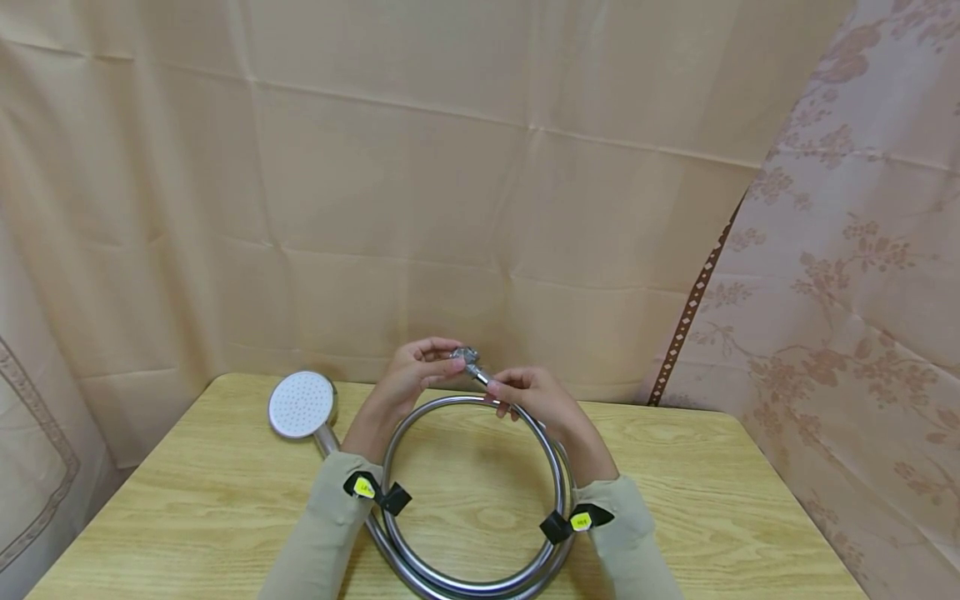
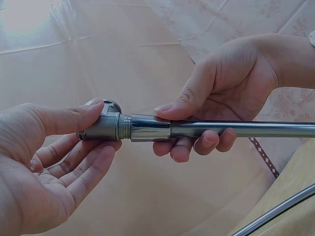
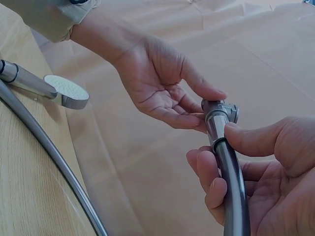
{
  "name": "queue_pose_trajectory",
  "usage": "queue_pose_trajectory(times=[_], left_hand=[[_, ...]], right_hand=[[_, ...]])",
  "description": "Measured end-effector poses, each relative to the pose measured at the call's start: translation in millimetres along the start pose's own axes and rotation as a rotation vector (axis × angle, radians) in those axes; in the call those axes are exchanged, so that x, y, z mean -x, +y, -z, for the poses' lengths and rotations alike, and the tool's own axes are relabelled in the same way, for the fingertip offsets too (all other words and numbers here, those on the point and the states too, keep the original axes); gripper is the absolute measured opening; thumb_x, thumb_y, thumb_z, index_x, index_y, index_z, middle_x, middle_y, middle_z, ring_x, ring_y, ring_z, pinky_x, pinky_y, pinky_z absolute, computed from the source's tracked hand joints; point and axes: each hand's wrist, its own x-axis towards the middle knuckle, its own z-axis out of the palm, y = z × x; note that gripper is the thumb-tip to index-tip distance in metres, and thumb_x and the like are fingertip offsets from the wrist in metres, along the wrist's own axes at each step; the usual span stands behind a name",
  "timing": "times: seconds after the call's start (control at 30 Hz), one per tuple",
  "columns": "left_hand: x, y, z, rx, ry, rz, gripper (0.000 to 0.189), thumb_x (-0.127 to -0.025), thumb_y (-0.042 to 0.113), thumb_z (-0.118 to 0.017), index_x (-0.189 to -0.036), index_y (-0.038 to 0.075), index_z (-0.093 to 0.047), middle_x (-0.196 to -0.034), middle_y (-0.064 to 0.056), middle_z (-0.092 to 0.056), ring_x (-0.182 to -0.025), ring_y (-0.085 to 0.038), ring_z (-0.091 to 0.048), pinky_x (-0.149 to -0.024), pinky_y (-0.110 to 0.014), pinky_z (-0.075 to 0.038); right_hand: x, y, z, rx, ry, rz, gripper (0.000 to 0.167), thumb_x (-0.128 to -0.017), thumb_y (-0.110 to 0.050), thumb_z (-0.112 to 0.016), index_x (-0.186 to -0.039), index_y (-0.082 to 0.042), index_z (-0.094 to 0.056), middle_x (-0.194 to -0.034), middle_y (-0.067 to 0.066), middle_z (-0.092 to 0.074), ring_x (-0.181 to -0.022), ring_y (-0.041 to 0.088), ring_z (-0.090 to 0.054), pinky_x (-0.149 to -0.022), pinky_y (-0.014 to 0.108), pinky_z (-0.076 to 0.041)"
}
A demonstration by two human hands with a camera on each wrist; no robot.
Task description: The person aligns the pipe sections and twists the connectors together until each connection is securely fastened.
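Note:
My left hand (image 1: 411,372) pinches a small grey shower bracket or connector (image 2: 101,127) between thumb and fingers. Some thread shows on it where it meets the shiny chrome nut (image 2: 150,128) of the shower hose. At that nut, my right hand (image 1: 536,396) grips the end of the metal hose (image 3: 231,184), thumb on one side and fingers curled beneath. The rest of the hose (image 1: 480,588) lies coiled on the table below both hands. A shower head (image 1: 302,404) with a white round face is on the table, left of my left forearm.
A wood-grain table (image 1: 690,500) spans the front. Beige cloth (image 1: 450,167) hangs behind it, and a pink flowered cloth (image 1: 862,292) hangs on the right. Black straps with yellow tags (image 1: 581,522) sit on both sleeves.

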Motion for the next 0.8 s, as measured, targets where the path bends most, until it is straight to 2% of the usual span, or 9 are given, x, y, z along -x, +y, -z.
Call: queue_pose_trajectory(times=[0.1, 0.27, 0.5, 0.63, 0.8], left_hand=[[0.1, 0.3, -0.2, 0.004, 0.001, 0.000, 0.021, -0.091, -0.006, -0.067, -0.108, 0.006, -0.069, -0.092, 0.004, -0.074, -0.087, -0.010, -0.070, -0.085, -0.028, -0.061], [0.2, 0.8, 0.2, 0.011, -0.005, -0.008, 0.022, -0.091, -0.007, -0.066, -0.106, 0.008, -0.070, -0.092, 0.004, -0.074, -0.087, -0.010, -0.070, -0.086, -0.030, -0.061], [0.9, 1.5, 0.9, 0.010, -0.015, -0.010, 0.022, -0.091, -0.007, -0.066, -0.105, 0.010, -0.070, -0.092, 0.005, -0.074, -0.087, -0.009, -0.069, -0.086, -0.029, -0.060], [0.6, 0.8, 1.3, 0.013, -0.015, -0.011, 0.022, -0.091, -0.008, -0.066, -0.107, 0.007, -0.070, -0.093, 0.004, -0.073, -0.087, -0.010, -0.069, -0.086, -0.029, -0.060], [0.2, 0.3, 1.6, 0.014, -0.011, -0.009, 0.021, -0.091, -0.008, -0.066, -0.106, 0.007, -0.069, -0.093, 0.004, -0.074, -0.088, -0.010, -0.070, -0.086, -0.029, -0.060]], right_hand=[[0.2, 0.2, 0.5, 0.001, -0.006, -0.005, 0.026, -0.104, -0.013, -0.058, -0.114, 0.008, -0.068, -0.094, 0.011, -0.075, -0.071, 0.013, -0.064, -0.061, 0.024, -0.050], [0.0, -0.6, 0.5, -0.005, -0.009, -0.008, 0.027, -0.104, -0.016, -0.058, -0.115, 0.007, -0.069, -0.090, 0.003, -0.074, -0.071, 0.014, -0.063, -0.061, 0.024, -0.049], [-0.4, 0.0, -0.8, -0.013, 0.011, 0.017, 0.028, -0.097, -0.011, -0.069, -0.121, 0.003, -0.065, -0.090, 0.002, -0.071, -0.073, 0.015, -0.062, -0.061, 0.024, -0.050], [0.1, -0.3, -1.9, -0.023, 0.026, 0.021, 0.028, -0.094, -0.007, -0.072, -0.117, 0.004, -0.062, -0.086, -0.002, -0.068, -0.071, 0.015, -0.063, -0.060, 0.024, -0.050], [0.5, -1.8, -2.7, -0.033, 0.024, 0.019, 0.031, -0.095, -0.007, -0.070, -0.117, 0.011, -0.060, -0.086, 0.002, -0.070, -0.070, 0.014, -0.062, -0.060, 0.023, -0.048]])
